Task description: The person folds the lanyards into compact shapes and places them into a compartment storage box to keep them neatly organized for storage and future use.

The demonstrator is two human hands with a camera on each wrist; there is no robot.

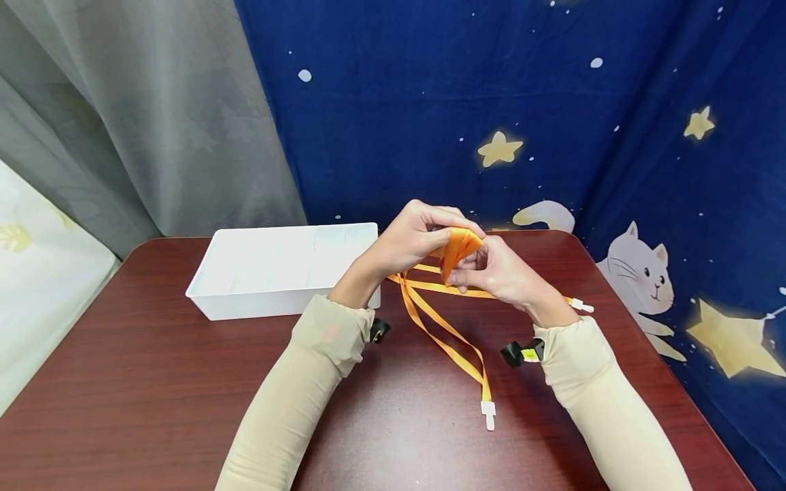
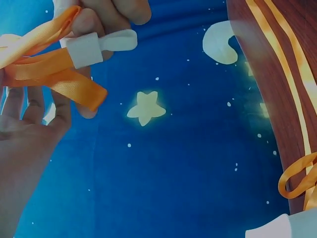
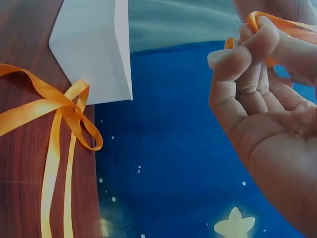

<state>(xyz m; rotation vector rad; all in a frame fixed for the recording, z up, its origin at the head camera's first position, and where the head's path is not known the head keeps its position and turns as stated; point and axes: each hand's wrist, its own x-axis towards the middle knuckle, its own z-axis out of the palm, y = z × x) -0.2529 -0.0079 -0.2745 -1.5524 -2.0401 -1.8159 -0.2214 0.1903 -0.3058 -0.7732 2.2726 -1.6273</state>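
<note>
Folded orange lanyard is held up above the table between the two hands. My left hand grips its folds from the left, thumb on the near side and fingers over the top. From the right, my right hand pinches a folded end between thumb and fingers, which shows in the right wrist view as a loop. A white plastic clip on this lanyard lies against the right fingers in the left wrist view. Two more orange lanyards lie below on the table, one running toward the near side, another rightward.
A white rectangular box stands on the dark red-brown table, left of the hands. White clips end the lying lanyards, one near the front, one at the right. Blue starry curtain hangs behind the table's back edge.
</note>
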